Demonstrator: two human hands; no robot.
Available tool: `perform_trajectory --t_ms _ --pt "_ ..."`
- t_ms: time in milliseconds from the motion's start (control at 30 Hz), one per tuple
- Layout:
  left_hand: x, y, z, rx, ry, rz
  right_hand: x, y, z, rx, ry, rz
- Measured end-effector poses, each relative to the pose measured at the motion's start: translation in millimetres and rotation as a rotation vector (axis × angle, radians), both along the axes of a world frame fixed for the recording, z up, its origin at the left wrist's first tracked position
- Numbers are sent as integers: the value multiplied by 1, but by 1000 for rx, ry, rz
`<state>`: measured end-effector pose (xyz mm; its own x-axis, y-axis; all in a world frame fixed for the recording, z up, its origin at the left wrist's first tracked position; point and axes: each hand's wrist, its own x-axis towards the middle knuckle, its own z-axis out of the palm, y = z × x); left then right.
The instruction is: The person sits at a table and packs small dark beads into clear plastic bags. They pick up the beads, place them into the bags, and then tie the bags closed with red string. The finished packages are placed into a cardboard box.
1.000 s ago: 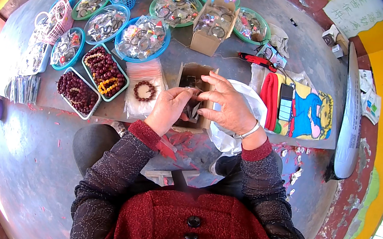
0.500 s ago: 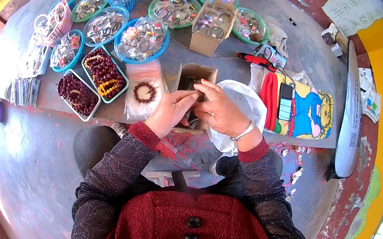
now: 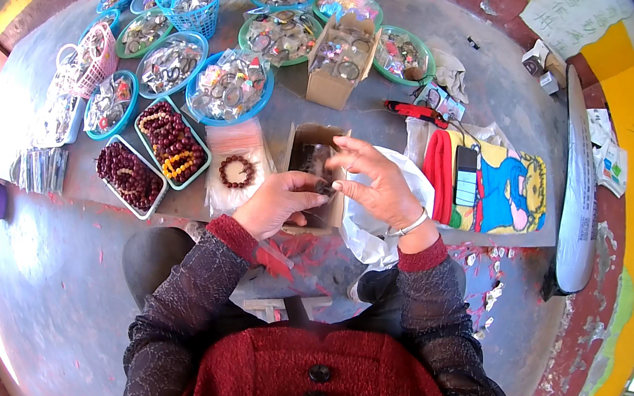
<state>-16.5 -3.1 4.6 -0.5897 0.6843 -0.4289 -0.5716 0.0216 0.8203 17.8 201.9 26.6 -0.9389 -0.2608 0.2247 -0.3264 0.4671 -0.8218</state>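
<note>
Over a small cardboard box [image 3: 335, 215] at the near edge of the table, my two hands work close together. My left hand [image 3: 277, 202] pinches a small dark thing [image 3: 324, 188] between thumb and fingertips; its kind is too small to make out. My right hand [image 3: 383, 191], with a light bracelet at the wrist, is beside it, fingers apart and thumb close to the dark thing. Inside the box are dark, shiny contents, partly covered by my hands. Left of the box, a dark red bead bracelet [image 3: 248, 175] lies on a stack of clear plastic bags [image 3: 233, 138].
Two trays of bead bracelets, a green-rimmed one [image 3: 206, 124] and a white one [image 3: 156, 205], stand at left. Beyond are several baskets, including a blue one [image 3: 270, 84], and another cardboard box [image 3: 327, 92]. A white plastic bag [image 3: 375, 243], a phone [image 3: 467, 170] and a colourful cloth [image 3: 508, 194] lie at right.
My hands have drawn slightly apart. My right hand's fingers have spread, and the small dark thing now shows at my left fingertips. The whole view has shifted slightly.
</note>
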Motion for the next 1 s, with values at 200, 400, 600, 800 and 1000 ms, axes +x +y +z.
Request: perform_trajectory --t_ms 200,400,600,800,1000 --pt "1 7 -8 154 -80 296 -1 -18 -4 -808 -499 -186" --pt "7 10 -10 257 43 234 -1 -23 -23 -741 -477 -209" --pt "8 10 4 177 39 256 1 -29 -19 -470 -269 -325" --pt "6 11 -9 77 166 313 2 -33 -14 -214 -109 -420" --pt "6 12 -13 146 133 360 1 -30 -15 -181 -9 -447"
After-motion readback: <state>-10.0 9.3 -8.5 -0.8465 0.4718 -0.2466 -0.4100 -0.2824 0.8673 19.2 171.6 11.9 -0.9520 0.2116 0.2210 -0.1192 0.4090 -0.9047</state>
